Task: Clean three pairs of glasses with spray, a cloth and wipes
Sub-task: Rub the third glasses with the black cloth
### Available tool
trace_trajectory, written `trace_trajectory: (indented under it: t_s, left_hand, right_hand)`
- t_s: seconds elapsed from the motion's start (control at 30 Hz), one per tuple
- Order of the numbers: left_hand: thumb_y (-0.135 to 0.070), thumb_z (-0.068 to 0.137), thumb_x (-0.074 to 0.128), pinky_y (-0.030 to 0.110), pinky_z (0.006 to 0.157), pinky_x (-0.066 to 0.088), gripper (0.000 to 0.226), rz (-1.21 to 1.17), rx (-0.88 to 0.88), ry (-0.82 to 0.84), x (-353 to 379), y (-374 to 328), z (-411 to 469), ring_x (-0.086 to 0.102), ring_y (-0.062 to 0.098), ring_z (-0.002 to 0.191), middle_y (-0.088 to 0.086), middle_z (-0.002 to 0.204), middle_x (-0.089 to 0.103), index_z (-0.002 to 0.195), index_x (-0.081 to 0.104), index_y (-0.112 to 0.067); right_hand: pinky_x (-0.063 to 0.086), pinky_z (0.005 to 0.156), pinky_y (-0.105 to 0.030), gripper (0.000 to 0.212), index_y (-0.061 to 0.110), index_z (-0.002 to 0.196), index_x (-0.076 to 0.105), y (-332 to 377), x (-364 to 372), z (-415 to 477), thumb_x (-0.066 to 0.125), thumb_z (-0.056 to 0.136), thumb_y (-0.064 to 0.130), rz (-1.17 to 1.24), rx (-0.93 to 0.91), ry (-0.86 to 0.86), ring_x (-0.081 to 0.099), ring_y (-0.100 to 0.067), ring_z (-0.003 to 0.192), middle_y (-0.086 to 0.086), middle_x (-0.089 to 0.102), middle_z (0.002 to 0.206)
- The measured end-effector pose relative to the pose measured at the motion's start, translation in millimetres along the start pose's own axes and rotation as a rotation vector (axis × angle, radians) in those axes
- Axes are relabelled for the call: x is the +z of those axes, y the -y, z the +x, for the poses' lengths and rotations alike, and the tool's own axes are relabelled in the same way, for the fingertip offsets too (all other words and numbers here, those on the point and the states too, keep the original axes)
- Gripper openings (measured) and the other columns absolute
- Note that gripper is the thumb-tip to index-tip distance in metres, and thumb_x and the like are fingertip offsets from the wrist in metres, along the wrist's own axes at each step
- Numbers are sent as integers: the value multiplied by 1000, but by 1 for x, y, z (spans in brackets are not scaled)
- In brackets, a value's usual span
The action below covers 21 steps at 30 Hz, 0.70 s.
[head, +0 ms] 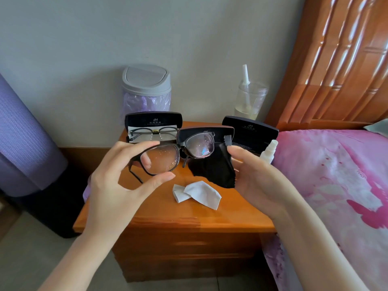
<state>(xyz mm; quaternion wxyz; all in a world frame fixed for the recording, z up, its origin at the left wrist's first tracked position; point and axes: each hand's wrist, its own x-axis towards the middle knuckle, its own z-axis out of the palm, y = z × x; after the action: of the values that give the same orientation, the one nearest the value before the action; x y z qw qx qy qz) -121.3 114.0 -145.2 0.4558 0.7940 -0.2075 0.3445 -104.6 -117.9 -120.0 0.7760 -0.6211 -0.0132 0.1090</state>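
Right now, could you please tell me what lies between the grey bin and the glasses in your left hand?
In the head view, an open black case holding a thin-framed pair.

Bedroom corner: pale grey wall [84,38], soft light
Orange wooden nightstand [189,219] beside carved headboard [336,70] and pink bedspread [336,185] — purple rolled mat [25,133] at left.

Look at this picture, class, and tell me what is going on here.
A person holds dark-framed glasses above a wooden nightstand, the left hand pinching one lens rim. Droplets spot the lenses. The right hand holds a black cloth by the other lens. A white cloth, a spray bottle and another pair in an open case sit below.
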Motion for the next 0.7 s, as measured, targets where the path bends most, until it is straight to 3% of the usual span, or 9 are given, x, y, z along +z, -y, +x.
trace_trajectory:
  t_s: [0.13,0.3,0.4,0.53,0.63,0.7]
  left_hand:
    - [-38,75,71,19,89,45,47,0,-14,-10,3,-2,-2,54,7,84,-4,82,54,114,63,-12]
    - [-40,74,71,18,87,46,47,-15,-30,8,10,-4,-7,56,7,85,-9,85,56,113,62,-14]
    - [-43,72,71,14,84,47,48,-52,-53,35,15,-6,-11,58,8,84,-13,85,57,110,62,-16]
    - [-47,70,70,8,82,46,47,-86,-58,62,22,-9,-18,59,4,88,-19,91,56,110,55,-27]
    - [-54,69,70,7,82,45,49,-95,-65,95,21,-9,-19,59,4,92,-22,96,56,109,54,-30]
    - [-61,69,67,7,82,45,46,-148,-89,132,16,-12,-15,61,4,96,-24,98,60,105,58,-34]
  right_hand:
    - [43,105,-42,44,5,132,52,0,8,-2,46,96,30,132,-42,67,57,-31,120,-21,58,130]
    - [57,79,-28,44,-5,124,54,-1,18,-4,54,91,24,181,-101,-6,66,-20,96,-18,65,113]
    - [58,73,-26,38,-2,109,61,-4,22,-4,61,82,24,165,-145,-77,70,-19,90,-12,71,99]
    - [58,68,-30,24,3,106,59,-8,25,-2,65,84,9,153,-214,-173,71,-23,86,-12,71,95]
    - [58,69,-37,36,7,114,53,-7,24,1,68,82,5,168,-204,-211,72,-27,87,-15,71,97]
    - [57,67,-35,46,5,123,49,-4,24,2,69,80,5,186,-180,-192,71,-26,86,-18,70,99]
